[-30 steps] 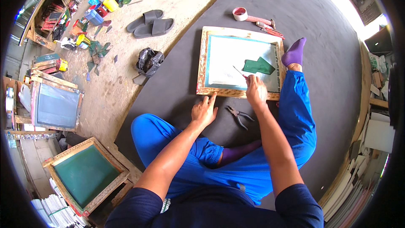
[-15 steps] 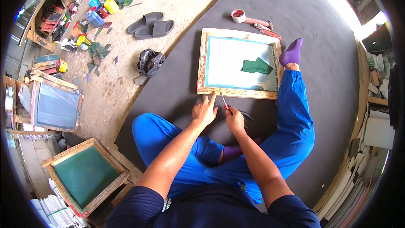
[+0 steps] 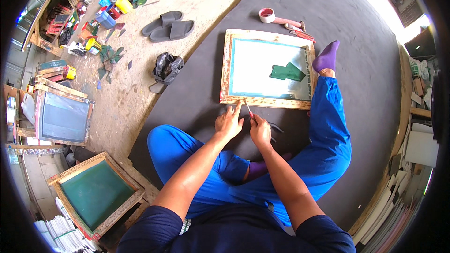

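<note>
A wooden screen-printing frame (image 3: 255, 100) with pale mesh and blue tape round its inner edge lies on the dark mat in front of me. Inside it rests a dark green cut piece (image 3: 287, 71). My left hand (image 3: 229, 122) holds nothing; its index finger stretches to the frame's near bar, and the thumb is apart. Just right of it, my right hand (image 3: 259, 130) grips a screwdriver (image 3: 251, 114) with a red handle. The thin metal shaft points at the near bar, its tip beside my left fingertip. Dark curved handles (image 3: 276, 128) show beside my right hand; their tool is hidden.
Beyond the frame lie a tape roll (image 3: 266, 15), a hammer (image 3: 289, 21) and red-handled tools (image 3: 302, 34). My purple-socked foot (image 3: 326, 57) is against the frame's right side. Slippers (image 3: 171, 28), a black bag (image 3: 168, 68) and a green screen (image 3: 97, 192) are at left.
The view has shifted very slightly. Both hands keep their places at the near bar, and the screwdriver's tip sits a little closer to my left fingertip.
</note>
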The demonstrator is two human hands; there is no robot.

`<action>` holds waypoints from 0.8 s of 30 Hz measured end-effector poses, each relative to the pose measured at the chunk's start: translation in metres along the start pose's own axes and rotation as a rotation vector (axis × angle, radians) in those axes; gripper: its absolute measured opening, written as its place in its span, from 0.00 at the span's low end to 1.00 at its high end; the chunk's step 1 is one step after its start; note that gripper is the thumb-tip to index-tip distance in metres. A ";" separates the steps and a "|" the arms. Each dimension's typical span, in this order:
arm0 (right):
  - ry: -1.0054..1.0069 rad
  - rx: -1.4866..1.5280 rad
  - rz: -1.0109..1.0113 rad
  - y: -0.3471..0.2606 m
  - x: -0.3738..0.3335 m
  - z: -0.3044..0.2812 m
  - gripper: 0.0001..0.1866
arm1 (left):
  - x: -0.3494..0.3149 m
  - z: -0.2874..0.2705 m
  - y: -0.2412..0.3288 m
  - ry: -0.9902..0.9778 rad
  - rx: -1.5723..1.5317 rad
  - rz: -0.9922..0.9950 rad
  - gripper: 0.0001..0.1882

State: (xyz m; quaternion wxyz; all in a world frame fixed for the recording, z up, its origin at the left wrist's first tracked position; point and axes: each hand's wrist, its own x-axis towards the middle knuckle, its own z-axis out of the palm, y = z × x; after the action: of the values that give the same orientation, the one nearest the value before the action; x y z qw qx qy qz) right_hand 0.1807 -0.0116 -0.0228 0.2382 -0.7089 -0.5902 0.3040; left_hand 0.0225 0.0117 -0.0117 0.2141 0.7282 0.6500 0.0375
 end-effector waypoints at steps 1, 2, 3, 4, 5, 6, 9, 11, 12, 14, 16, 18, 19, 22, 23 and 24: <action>-0.003 -0.024 0.007 -0.001 -0.002 -0.002 0.15 | -0.001 0.001 0.000 0.005 -0.006 0.002 0.47; -0.006 -0.047 0.014 -0.007 -0.004 -0.006 0.15 | -0.001 0.001 0.001 0.010 -0.011 0.005 0.47; -0.009 -0.070 0.021 -0.010 -0.005 -0.008 0.16 | -0.001 0.000 0.001 0.009 -0.012 0.002 0.47; 0.007 -0.079 0.012 -0.008 -0.005 -0.006 0.16 | -0.001 0.000 0.001 0.007 -0.013 -0.001 0.47; 0.026 -0.089 0.005 -0.007 -0.005 -0.006 0.15 | -0.001 0.000 0.002 0.006 -0.014 -0.001 0.47; 0.045 -0.099 -0.003 -0.006 -0.004 -0.005 0.15 | -0.001 0.000 0.002 0.006 -0.014 0.004 0.47; 0.101 -0.115 -0.026 -0.004 0.003 -0.017 0.14 | -0.002 -0.005 0.002 -0.005 -0.035 0.001 0.46; 0.109 -0.184 -0.090 0.000 0.012 -0.029 0.14 | -0.002 -0.012 0.004 -0.028 -0.080 -0.010 0.43; 0.104 -0.201 -0.136 0.003 0.019 -0.034 0.14 | -0.001 -0.008 0.003 0.013 -0.068 0.000 0.42; 0.098 -0.192 -0.210 0.011 0.025 -0.043 0.13 | 0.002 0.003 0.001 0.096 -0.045 0.023 0.38; 0.095 -0.140 -0.266 0.017 0.029 -0.051 0.13 | 0.006 0.010 0.002 0.137 -0.037 0.022 0.35; 0.080 -0.138 -0.216 0.022 0.026 -0.057 0.13 | 0.010 0.012 0.005 0.161 -0.040 0.016 0.33; 0.073 -0.136 -0.191 0.024 0.024 -0.059 0.13 | 0.013 0.013 0.006 0.164 -0.048 0.012 0.32; 0.079 -0.098 -0.164 0.034 0.019 -0.059 0.14 | 0.016 0.017 0.010 0.210 -0.022 0.013 0.29; 0.085 -0.082 -0.158 0.034 0.017 -0.059 0.14 | 0.016 0.018 0.010 0.231 -0.003 0.016 0.28; 0.086 -0.068 -0.145 0.035 0.016 -0.059 0.14 | 0.017 0.021 0.008 0.252 0.007 0.029 0.26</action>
State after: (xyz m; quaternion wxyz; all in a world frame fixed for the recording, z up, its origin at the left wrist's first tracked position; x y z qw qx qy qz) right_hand 0.2483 -0.0009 -0.0083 0.2603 -0.6845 -0.6391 0.2350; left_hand 0.0391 0.0217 -0.0312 0.1275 0.7279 0.6612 0.1297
